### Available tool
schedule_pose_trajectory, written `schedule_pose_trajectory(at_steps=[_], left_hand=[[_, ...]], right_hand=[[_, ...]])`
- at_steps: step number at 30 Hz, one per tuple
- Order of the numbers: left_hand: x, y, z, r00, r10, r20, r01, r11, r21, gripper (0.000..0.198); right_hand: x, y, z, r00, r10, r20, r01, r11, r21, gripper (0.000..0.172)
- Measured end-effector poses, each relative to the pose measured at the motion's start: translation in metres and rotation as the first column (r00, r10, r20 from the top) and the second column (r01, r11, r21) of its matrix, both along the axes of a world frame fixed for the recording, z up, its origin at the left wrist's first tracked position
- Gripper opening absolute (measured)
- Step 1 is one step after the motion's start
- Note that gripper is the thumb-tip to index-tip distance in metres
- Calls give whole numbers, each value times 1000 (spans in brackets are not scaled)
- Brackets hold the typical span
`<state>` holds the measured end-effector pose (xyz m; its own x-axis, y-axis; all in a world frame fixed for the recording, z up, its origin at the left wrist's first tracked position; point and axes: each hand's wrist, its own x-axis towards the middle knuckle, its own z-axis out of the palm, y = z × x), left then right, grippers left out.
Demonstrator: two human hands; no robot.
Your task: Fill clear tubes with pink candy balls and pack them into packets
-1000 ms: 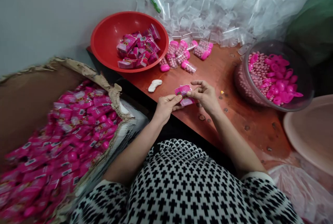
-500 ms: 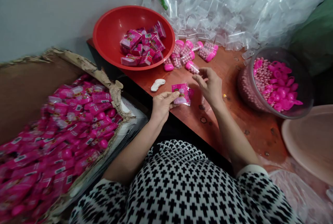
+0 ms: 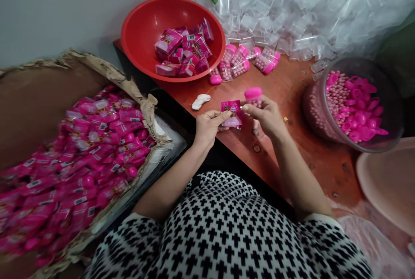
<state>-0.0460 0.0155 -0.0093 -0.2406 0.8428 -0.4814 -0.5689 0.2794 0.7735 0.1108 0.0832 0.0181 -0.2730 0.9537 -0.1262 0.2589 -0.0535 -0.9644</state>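
My left hand (image 3: pixel 209 127) pinches a pink printed sleeve (image 3: pixel 232 113) between thumb and fingers, above the table's near edge. Close on its right, my right hand (image 3: pixel 267 117) grips a small clear jar of pink beads with a bright pink cap (image 3: pixel 253 94). The jar is a little blurred and its lower part is hidden by the fingers. The thumb of my right hand is near the sleeve's right edge; I cannot tell whether they touch. Beyond my hands lie several more capped bead jars (image 3: pixel 240 68) on the orange table (image 3: pixel 292 97).
A red bowl (image 3: pixel 139 15) holds pink packs. On the left, a torn cardboard box (image 3: pixel 35 93) is heaped with wrapped pink jars (image 3: pixel 97 153). Clear empty jars (image 3: pixel 292 11) pile up behind. To the right stands a tub (image 3: pixel 311 110) of beads and caps. A white lump (image 3: pixel 201 101) lies nearby.
My right hand has picked up the nearest bead jar from the table and drawn it closer to the sleeve. My left hand keeps hold of the sleeve. The view has shifted slightly.
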Motion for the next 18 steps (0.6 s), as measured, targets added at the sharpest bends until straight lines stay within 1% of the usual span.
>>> schedule_pose_trajectory(at_steps=[1, 2, 3, 5, 7, 8, 9, 10, 11, 12, 13, 14, 16, 18], left_hand=[[1, -1, 0, 1000, -11, -9, 11, 1000, -4, 49], [1, -2, -1, 1000, -17, -21, 17, 1000, -9, 50], [1, -3, -1, 999, -15, -37, 15, 1000, -14, 50], [-2, -6, -1, 998, 11, -57, -12, 1000, -20, 50], [-6, -8, -1, 998, 48, -45, -49, 999, -24, 49], [-7, -9, -1, 998, 59, -28, -60, 998, -29, 48], [-8, -10, 0, 998, 62, -10, -62, 998, -33, 47], [-7, -10, 1, 998, 57, 5, -57, 998, -37, 45], [-6, -10, 2, 999, 49, 15, -48, 998, -39, 43], [-3, -10, 4, 999, 36, 22, -35, 999, -39, 41], [-1, -10, 5, 999, 19, 27, -18, 999, -36, 40], [2, -10, 7, 999, 1, 34, 0, 1000, -31, 39], [7, -10, 9, 997, -47, 58, 48, 999, -15, 35], [8, -12, 10, 989, -118, 92, 118, 993, 5, 30]], right_hand=[[-2, -7, -3, 999, -18, -42, 17, 1000, -13, 30], [-4, -11, -6, 998, -46, -41, 46, 999, -5, 31], [-6, -12, -10, 997, -80, -3, 80, 997, 18, 30], [-6, -9, -17, 973, -140, 181, 124, 987, 101, 23], [-2, -5, -21, 892, -179, 415, 104, 975, 198, 17], [1, -4, -22, 846, -203, 494, 89, 966, 245, 17], [4, -4, -21, 818, -229, 527, 84, 955, 284, 18], [6, -6, -19, 824, -251, 508, 98, 946, 309, 20], [7, -8, -17, 863, -251, 439, 122, 946, 301, 22], [7, -12, -13, 917, -221, 332, 140, 958, 250, 25], [6, -17, -10, 964, -169, 203, 137, 977, 162, 29], [4, -21, -7, 991, -113, 72, 109, 992, 58, 33], [-1, -29, -1, 990, -51, -129, 36, 993, -115, 41], [-5, -32, 1, 974, -72, -215, 29, 980, -198, 47]])
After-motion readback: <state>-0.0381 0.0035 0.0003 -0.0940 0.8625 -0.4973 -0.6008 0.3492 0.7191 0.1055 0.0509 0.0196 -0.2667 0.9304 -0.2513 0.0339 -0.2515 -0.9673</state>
